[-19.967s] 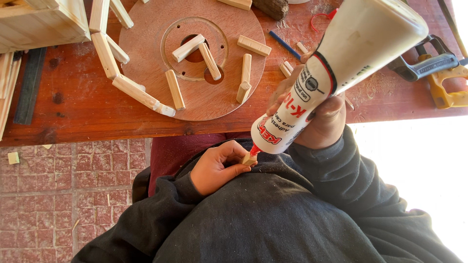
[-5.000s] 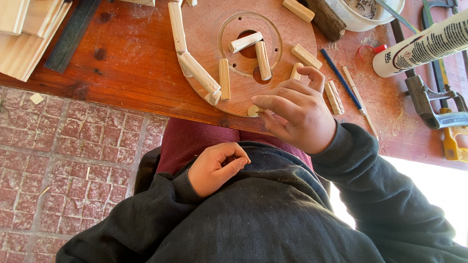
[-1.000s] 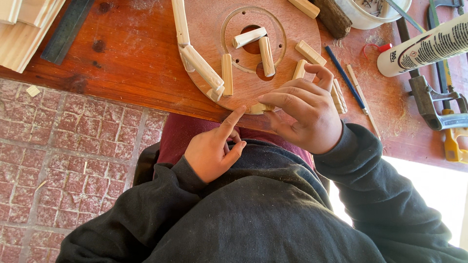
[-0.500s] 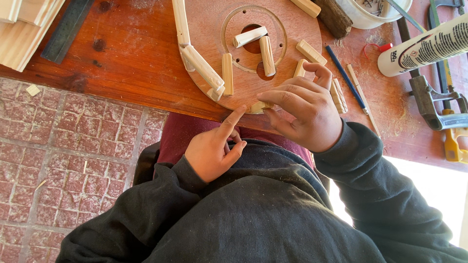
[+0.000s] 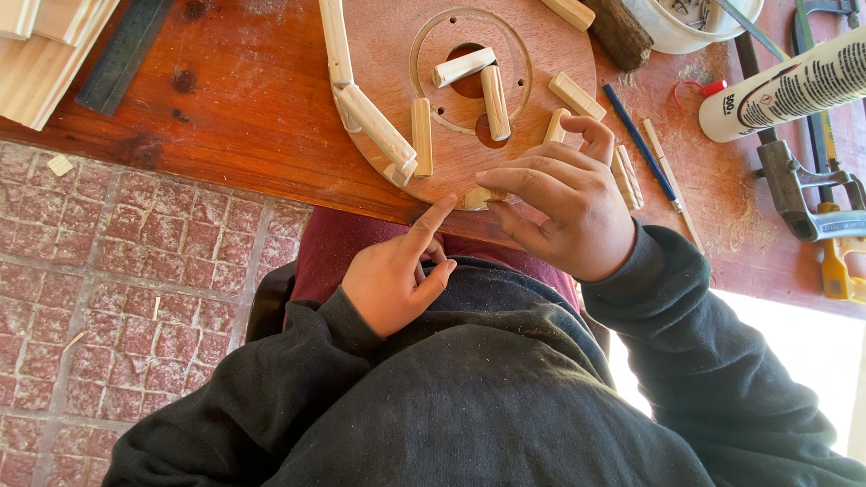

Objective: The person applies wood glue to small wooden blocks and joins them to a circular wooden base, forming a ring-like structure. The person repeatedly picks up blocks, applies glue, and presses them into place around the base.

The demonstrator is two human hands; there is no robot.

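Right hand [image 5: 564, 212] is pinching a small wooden block [image 5: 481, 197] between thumb and fingertips, right at the near edge of the round wooden disc [image 5: 541, 54] on the red-brown workbench [image 5: 225, 117]. Left hand [image 5: 397, 275] holds nothing: index finger stretched out, its tip just beside the block, other fingers curled in. More short blocks lie on the disc, and a white glue bottle [image 5: 785, 86] lies far right.

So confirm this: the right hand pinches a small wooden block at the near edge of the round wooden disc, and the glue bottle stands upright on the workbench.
One thing is wrong. The head view shows the glue bottle lying on its side on the workbench, not upright. The rest holds: the right hand pinches a small wooden block at the near edge of the round wooden disc.
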